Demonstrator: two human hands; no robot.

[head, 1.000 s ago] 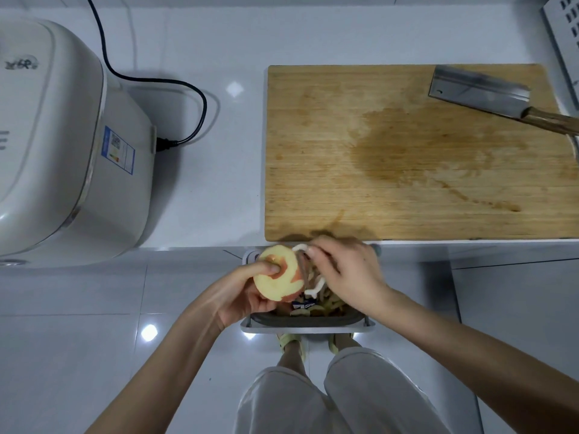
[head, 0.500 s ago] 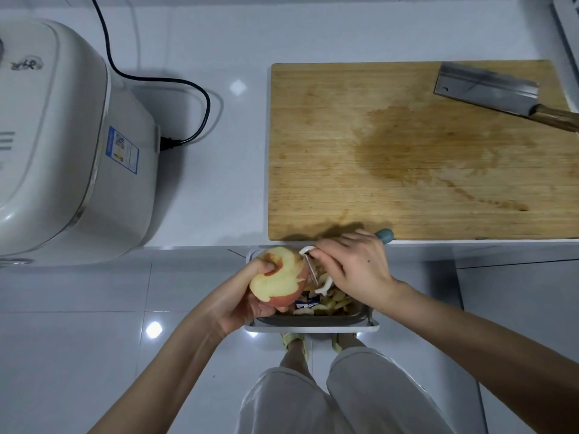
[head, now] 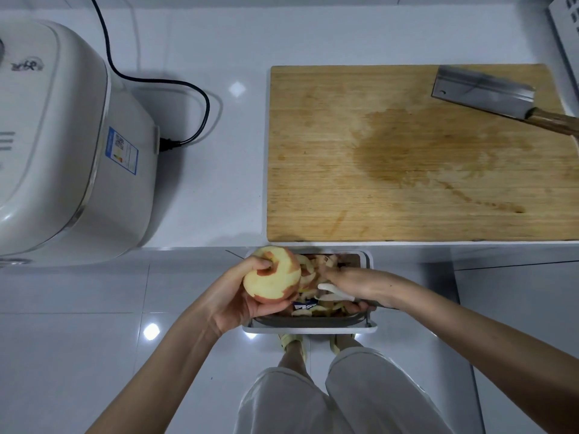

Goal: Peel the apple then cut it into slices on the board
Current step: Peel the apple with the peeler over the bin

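Note:
My left hand (head: 233, 296) holds a partly peeled apple (head: 273, 277) over a bin below the counter edge; pale flesh shows on most of it, with red skin left at its right side and bottom. To the apple's right, my right hand (head: 360, 285) grips a white peeler (head: 335, 292), its head pointing left and a little apart from the fruit. The wooden cutting board (head: 407, 170) lies on the counter with a wet stain in its middle. A cleaver (head: 488, 92) with a wooden handle rests on the board's far right corner.
A grey bin (head: 366, 261) holding several apple peels stands on the floor under my hands. A white rice cooker (head: 62, 139) sits on the counter at left, its black cord (head: 194, 89) looping behind. My legs and feet are below the bin.
My right hand has drawn the peeler down and to the right, away from the apple's top. My left hand has turned the apple slightly; more peel lies in the bin.

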